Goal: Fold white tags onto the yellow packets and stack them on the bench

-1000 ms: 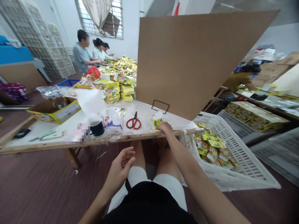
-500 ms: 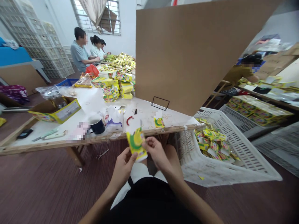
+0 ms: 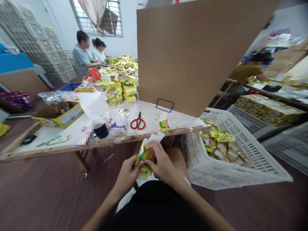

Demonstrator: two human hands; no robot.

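Observation:
Over my lap, a yellow-green printed carton (image 3: 144,154) is held between both hands, its white flaps sticking up at the top. My left hand (image 3: 128,170) pinches its lower left side. On the right side my right hand (image 3: 162,162) grips it, fingers near the flaps and thumb on the front. Beyond them on the table lie red-handled scissors (image 3: 138,123) and another yellow-green carton piece (image 3: 164,124). To my right, a white crate (image 3: 255,160) holds many similar cartons (image 3: 221,141).
The table (image 3: 115,140) also bears a dark mug (image 3: 101,130), plastic bag (image 3: 118,123), open yellow box (image 3: 69,115) and stacked cartons (image 3: 130,91). A large cardboard sheet (image 3: 187,57) stands behind. People sit at the far left (image 3: 81,56) and at right (image 3: 247,72).
The carton has tilted and moved slightly down, and white flaps now stand out at its top. My right hand has shifted down onto its front. The scissors show fully now.

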